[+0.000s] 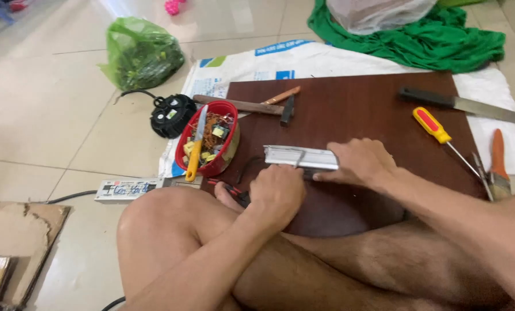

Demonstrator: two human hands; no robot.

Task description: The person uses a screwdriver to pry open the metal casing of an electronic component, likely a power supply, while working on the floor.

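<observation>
— What do you see from up here?

— I see my left hand [277, 193] curled into a loose fist at the near end of a long silver metal box [301, 156]. I cannot tell if it grips anything. My right hand [360, 163] lies flat over the right end of the box, fingers spread and pressing down on it.

— Where is the box?

— It lies on a dark brown board [361, 109] on the floor, near my knees.

— What else is around?

— Left of the box sits a red bowl [208, 141] full of small parts, with a yellow-handled knife [196, 147] leaning in it. Far behind the bowl lies a hammer [252, 106]. Left of the bowl is a round black thing [173, 115], and farther left a green bag [142, 53]. On the right of the board lies a yellow and red screwdriver [436, 129], and a big knife [462, 104] lies beyond it. A white power strip [128, 189] rests near my left knee.
</observation>
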